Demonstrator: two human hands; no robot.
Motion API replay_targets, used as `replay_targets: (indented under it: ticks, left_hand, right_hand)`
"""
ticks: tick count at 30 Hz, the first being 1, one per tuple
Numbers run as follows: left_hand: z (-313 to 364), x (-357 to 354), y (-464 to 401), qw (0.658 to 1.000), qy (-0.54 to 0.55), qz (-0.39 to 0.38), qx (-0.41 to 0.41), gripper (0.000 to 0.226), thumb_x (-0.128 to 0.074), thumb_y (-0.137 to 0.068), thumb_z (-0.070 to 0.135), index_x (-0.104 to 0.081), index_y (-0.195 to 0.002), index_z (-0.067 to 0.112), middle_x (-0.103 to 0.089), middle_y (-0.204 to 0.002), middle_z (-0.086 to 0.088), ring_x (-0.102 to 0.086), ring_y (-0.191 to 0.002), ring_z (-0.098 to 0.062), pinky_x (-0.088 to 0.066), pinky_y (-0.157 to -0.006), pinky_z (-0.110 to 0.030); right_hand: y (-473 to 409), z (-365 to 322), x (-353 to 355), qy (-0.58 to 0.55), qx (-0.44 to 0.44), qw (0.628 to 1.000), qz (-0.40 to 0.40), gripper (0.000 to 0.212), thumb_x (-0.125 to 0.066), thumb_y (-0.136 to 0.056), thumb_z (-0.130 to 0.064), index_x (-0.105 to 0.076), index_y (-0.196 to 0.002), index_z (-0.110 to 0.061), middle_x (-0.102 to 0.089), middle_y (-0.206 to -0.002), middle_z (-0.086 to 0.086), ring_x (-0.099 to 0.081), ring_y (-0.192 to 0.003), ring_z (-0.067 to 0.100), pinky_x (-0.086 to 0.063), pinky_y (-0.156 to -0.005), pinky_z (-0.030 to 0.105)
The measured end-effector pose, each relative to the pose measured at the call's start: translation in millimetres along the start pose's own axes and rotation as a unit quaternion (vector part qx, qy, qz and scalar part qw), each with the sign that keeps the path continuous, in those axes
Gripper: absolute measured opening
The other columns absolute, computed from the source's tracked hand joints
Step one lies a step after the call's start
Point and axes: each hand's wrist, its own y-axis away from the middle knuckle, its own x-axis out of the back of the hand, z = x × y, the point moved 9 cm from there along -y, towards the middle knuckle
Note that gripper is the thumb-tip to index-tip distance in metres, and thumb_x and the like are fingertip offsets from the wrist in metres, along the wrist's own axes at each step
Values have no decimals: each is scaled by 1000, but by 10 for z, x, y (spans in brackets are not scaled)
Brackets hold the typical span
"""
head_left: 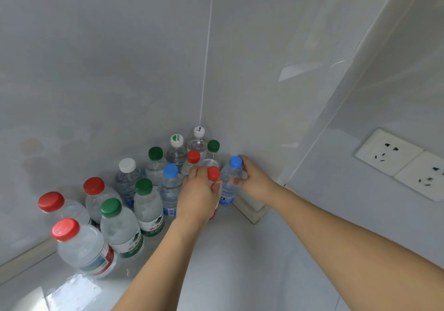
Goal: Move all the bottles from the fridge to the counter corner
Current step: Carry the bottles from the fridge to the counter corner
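Several clear plastic water bottles with red, green, blue and white caps stand crowded in the corner of the white counter [240, 262]. My left hand [198, 196] grips a red-capped bottle [213, 173] around its upper body, hiding most of it. Beside it, my right hand [252, 181] holds a blue-capped bottle [229, 188] by its neck and shoulder, close to the right wall. Both bottles are upright and look to be standing on the counter at the group's right edge.
Grey walls meet behind the bottles. A double wall socket [403, 164] sits on the right wall. A low backsplash ledge [252, 211] runs along the counter's right edge. Bare counter lies in front, between my forearms and the bottles.
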Motion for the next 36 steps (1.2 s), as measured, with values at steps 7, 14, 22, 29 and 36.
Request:
replay_targets:
  ticks: [7,14,22,29,36]
  left_hand:
    - [372,345,292,998,-62,12,-30,47,-58,-93,27,-42,-133,6,-49,-129,-15,-49,-113,-32,-41,-91,-39]
    - [1393,261,978,971,-168,-75,-152,45,-45,-99,29,-38,-138,7,-42,-141,-11,-41,-124,-30,-35,-99,-35]
    - [2594,-149,1804,944,-190,-117,-245,46,-41,-101,30,-34,-141,8,-35,-149,-6,-34,-133,-28,-37,-103,-37]
    - [3574,-733,2630,906,-190,-169,-339,46,-37,-102,29,-29,-144,11,-27,-153,-3,-23,-140,-25,-32,-108,-37]
    - [4563,-1408,3330,848,-166,-240,-443,50,-36,-103,30,-26,-147,10,-25,-155,-5,-24,-140,-26,-23,-112,-35]
  right_hand:
    - [760,120,287,17,-37,998,46,64,-61,-92,-23,-29,-147,-18,-36,-151,2,-41,-133,20,-36,-109,35]
    - [1931,191,857,42,-25,996,74,66,-64,-90,-29,-31,-146,-19,-35,-151,-1,-36,-137,16,-34,-111,34]
    - [3340,632,1625,58,-56,986,144,62,-59,-93,-34,-29,-147,-24,-32,-152,-6,-32,-138,13,-33,-108,28]
    - [4563,1159,2178,49,-123,969,207,65,-56,-94,-36,-25,-149,-25,-29,-154,-5,-30,-139,14,-31,-108,27]
    - [5783,1574,2699,61,-220,925,304,65,-54,-95,-32,-23,-151,-20,-26,-156,-1,-28,-141,18,-25,-111,29]
